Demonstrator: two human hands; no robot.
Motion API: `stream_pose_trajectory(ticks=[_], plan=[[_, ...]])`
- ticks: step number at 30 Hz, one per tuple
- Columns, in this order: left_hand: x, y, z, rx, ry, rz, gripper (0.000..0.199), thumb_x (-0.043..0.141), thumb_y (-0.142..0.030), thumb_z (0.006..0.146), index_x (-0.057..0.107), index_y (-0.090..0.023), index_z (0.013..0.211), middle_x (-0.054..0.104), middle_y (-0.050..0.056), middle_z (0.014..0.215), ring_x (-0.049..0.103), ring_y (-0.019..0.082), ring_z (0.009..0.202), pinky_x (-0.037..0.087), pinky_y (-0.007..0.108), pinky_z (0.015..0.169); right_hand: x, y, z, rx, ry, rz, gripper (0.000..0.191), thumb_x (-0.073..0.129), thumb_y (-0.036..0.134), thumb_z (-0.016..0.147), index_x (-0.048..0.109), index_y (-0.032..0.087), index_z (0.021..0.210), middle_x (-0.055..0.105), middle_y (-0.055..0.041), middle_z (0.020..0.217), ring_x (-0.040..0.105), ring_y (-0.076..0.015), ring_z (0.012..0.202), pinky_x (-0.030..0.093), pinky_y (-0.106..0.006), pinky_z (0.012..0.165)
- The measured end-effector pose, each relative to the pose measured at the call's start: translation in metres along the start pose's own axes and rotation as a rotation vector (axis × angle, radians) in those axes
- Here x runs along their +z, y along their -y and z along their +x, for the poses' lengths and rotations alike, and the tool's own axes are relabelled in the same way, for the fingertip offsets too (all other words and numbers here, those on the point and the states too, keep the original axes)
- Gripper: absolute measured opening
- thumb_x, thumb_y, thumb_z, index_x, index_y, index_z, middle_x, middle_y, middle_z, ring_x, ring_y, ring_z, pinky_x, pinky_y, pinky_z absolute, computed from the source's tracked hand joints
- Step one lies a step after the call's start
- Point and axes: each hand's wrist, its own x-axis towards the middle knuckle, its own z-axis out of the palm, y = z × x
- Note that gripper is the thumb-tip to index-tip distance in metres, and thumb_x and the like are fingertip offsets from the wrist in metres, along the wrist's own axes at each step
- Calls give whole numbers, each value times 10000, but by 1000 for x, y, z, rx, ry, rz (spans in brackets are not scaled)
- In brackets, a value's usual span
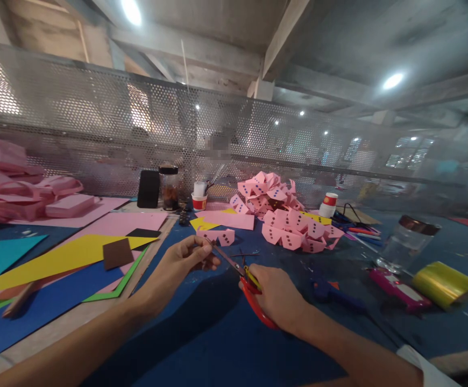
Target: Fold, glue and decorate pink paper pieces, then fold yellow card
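My right hand (280, 295) is wrapped round a pair of red-handled scissors (258, 310), whose blades point up and left. A small yellow part shows beside the handle, and I cannot tell what it belongs to. My left hand (188, 255) is closed in a pinch at the blade tips. Whatever sits between its fingertips is too small to make out. Just behind the fingers stands a folded pink paper piece (224, 236) with dark squares on it. Thin dark strips (245, 254) lie on the blue table just beyond the blades.
Pink dotted paper pieces (272, 196) are heaped ahead. Coloured sheets (64, 255) and pink paper forms (68, 204) cover the left. On the right are a blue glue gun (334, 294), a clear jar (407, 244) and a yellow roll (446, 284). A perforated metal screen (234, 123) closes the back.
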Motion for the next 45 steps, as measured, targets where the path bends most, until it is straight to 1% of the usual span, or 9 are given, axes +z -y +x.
stream_pose_trajectory(ticks=[6,12,17,20,23,26,30,37,45], plan=[[-2,-1,-1,-20,-21,38,222,642,-399,870,616,-179,850,725,48,780,648,168,733,484,285,726,2,-3,1,8,-14,-2,211,525,350,945,586,190,823,727,-43,837,654,-175,725,277,-270,602],[-2,-1,0,-18,-37,35,216,665,-389,846,616,-180,824,722,46,750,637,169,707,471,288,710,6,-7,1,1,-29,14,226,516,350,950,567,195,794,711,-30,790,630,-158,667,257,-266,578],[-2,0,-1,-5,-32,19,213,666,-386,850,609,-182,822,725,45,753,638,166,708,476,285,712,10,-10,3,-2,-23,10,202,521,338,951,576,198,815,714,-34,814,636,-167,703,265,-264,596],[-2,1,0,-6,-27,27,213,655,-385,865,607,-179,836,724,46,761,636,164,712,480,288,721,11,-11,3,2,-42,21,200,531,344,947,574,200,814,704,-28,804,619,-160,686,262,-263,593],[-3,1,0,1,-26,30,222,638,-396,883,609,-177,863,723,48,783,637,166,735,485,294,740,9,-9,2,5,-63,59,188,530,337,950,565,199,827,684,-16,799,596,-144,666,258,-263,586],[-3,1,1,14,-24,35,234,627,-409,896,612,-176,884,723,48,798,634,160,743,483,290,747,4,-4,1,12,-70,75,146,543,328,940,562,200,872,679,-16,855,595,-143,680,258,-265,585],[-3,2,1,26,-23,26,224,623,-402,903,614,-178,902,721,43,801,633,155,745,482,287,745,1,0,0,22,-36,50,151,555,351,929,570,201,914,678,-27,916,618,-168,732,259,-273,595],[-5,5,0,36,-8,14,209,624,-386,905,612,-177,907,718,31,800,645,154,758,492,288,752,2,2,-1,24,-21,39,194,547,379,933,559,198,864,673,-21,857,598,-163,714,231,-274,588],[-4,5,1,36,-8,37,210,623,-383,903,615,-174,913,728,39,799,642,152,739,489,284,731,2,1,0,16,-11,37,194,548,350,936,547,192,823,678,-17,827,575,-148,687,220,-274,589]])
